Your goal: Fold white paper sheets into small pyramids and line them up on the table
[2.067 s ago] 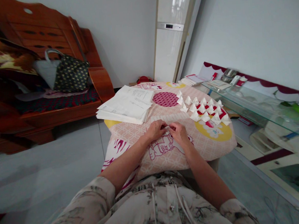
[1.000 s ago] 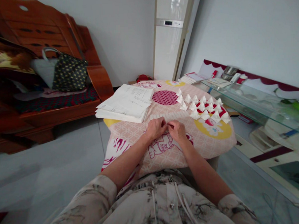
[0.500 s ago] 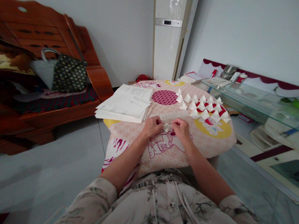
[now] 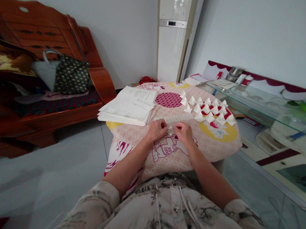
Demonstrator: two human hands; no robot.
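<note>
Located at centre of frame, just above the cartoon figure printed on the patterned cloth (image 4: 209, 149): small folded paper piece (image 4: 170, 130), white, held low over the cloth. Contact with the cloth not determinable.

Left hand (image 4: 157, 129): entering from lower left, forearm bare and angled up toward centre, wrist straight, back of hand upward. Fingers curled inward, fingertips closed on the left edge of the small folded paper piece.

Right hand (image 4: 184, 132): entering from lower right, forearm bare, wrist bent slightly inward, knuckles up. Thumb and forefinger pinched on the right edge of the same piece. Both hands close together, nearly touching, the piece between them. Exact fold not readable at this size.

Just beyond the hands, toward upper centre: long pale paper strip (image 4: 174, 119), lying flat on the cloth. Right of centre: cluster of folded white triangles (image 4: 210, 111), set in rows, well clear of the hands. Left of centre: stack of printed sheets (image 4: 128, 107), at the cloth's left edge.

Upper left: wooden bench (image 4: 101, 83), with dotted handbag (image 4: 71, 75) on the seat. Top centre: tall white appliance (image 4: 173, 40), standing against the wall. Right edge: glass shelf (image 4: 267, 114), carrying small items, blurred.
</note>
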